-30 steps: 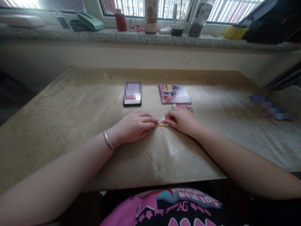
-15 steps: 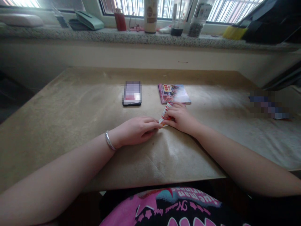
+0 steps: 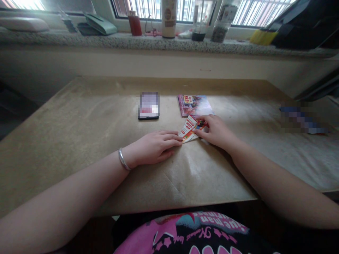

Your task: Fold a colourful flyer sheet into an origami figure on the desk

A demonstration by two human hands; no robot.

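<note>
A small folded printed paper (image 3: 188, 127), white with red, orange and dark print, lies on the table as a narrow wedge pointing left. My left hand (image 3: 159, 146), a silver bangle at its wrist, rests flat with its outstretched fingertips on the paper's left tip; its thumb stays apart from the sheet. Over the paper's wider right end, my right hand (image 3: 215, 130) is closed, thumb and fingers gripping it. That hand hides part of the right end. Just behind the paper is a stack of colourful printed sheets or a booklet (image 3: 197, 105).
A phone (image 3: 148, 106) with a blurred screen lies left of the booklet. At the table's right side is a blurred dark-blue packet (image 3: 303, 120). Along the granite sill (image 3: 148, 43) stand a red bottle (image 3: 135, 24), a pale bottle (image 3: 168, 19) and clear containers.
My right hand has slid rightward along the paper, uncovering more of its printed face. My left hand has stayed nearly in place, its fingers now slightly more spread.
</note>
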